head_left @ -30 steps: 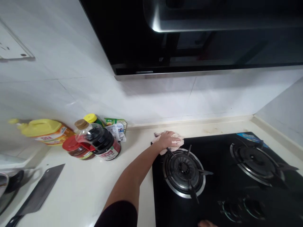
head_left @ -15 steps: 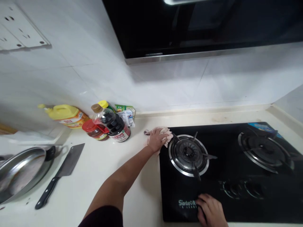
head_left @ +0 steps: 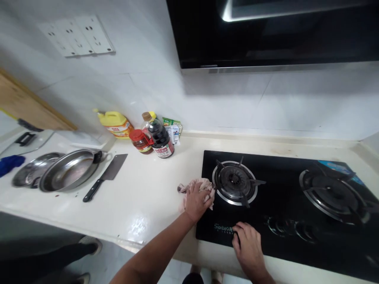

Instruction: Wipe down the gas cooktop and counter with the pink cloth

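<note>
My left hand (head_left: 194, 204) presses a crumpled pale pink cloth (head_left: 204, 184) onto the white counter, its fingers spread over the fabric. The cloth overlaps the left edge of the black gas stove (head_left: 278, 181), close to the left burner (head_left: 235, 180). On the stove's front part, beside the printed lettering, rests my right hand (head_left: 248, 242). Its fingers are bent and a gap shows between thumb and forefinger; I see nothing held there.
A cleaver (head_left: 108, 175) lies left on the counter (head_left: 148, 181), beside a steel pan (head_left: 69, 171). Near the wall stand a dark sauce bottle (head_left: 161, 138), a red-lidded jar (head_left: 142, 142) and a yellow jug (head_left: 117, 124). The range hood (head_left: 266, 35) hangs above. Another person's leg (head_left: 59, 256) shows lower left.
My left hand has slid the cloth along the stove's left edge, toward the counter's front. My right hand stays on the stove front. The view has shifted left and shows more counter.
</note>
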Tool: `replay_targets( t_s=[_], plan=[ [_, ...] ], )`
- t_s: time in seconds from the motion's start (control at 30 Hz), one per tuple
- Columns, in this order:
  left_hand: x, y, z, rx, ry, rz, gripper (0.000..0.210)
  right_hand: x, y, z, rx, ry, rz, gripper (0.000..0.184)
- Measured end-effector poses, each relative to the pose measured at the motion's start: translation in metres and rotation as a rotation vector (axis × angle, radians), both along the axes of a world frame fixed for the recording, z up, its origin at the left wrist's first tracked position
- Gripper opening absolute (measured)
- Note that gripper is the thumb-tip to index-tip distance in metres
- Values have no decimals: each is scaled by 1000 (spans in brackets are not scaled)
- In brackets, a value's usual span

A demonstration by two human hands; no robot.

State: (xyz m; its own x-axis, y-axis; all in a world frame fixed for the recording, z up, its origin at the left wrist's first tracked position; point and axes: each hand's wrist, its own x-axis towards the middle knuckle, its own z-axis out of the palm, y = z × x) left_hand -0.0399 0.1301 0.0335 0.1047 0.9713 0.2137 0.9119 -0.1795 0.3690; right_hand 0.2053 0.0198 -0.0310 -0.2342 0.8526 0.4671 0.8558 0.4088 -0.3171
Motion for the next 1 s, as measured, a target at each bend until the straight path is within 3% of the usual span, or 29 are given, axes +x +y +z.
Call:
replay_targets(
  t_s=[0.17,0.37,0.6,0.7,0.77,1.0],
  plan=[
    [10,-46,-6,1,8,38,29,0,2,3,15,30,21,19],
    [5,-99,-18,60,-34,-10,23,5,2,4,-8,38,49,19],
    [-6,-134,-31,17,-1,-146,41,26,5,-16,-26,89,126,25],
    [-25,-140,-32,-20,39,-240,43,33,7,-28,-2,35,167,26],
    [-44,-142,-32,-40,60,-233,44,38,7,-33,29,8,191,26],
    [-133,-141,-22,-51,122,72,38,42,10,-33,60,-16,205,29]
  ],
)
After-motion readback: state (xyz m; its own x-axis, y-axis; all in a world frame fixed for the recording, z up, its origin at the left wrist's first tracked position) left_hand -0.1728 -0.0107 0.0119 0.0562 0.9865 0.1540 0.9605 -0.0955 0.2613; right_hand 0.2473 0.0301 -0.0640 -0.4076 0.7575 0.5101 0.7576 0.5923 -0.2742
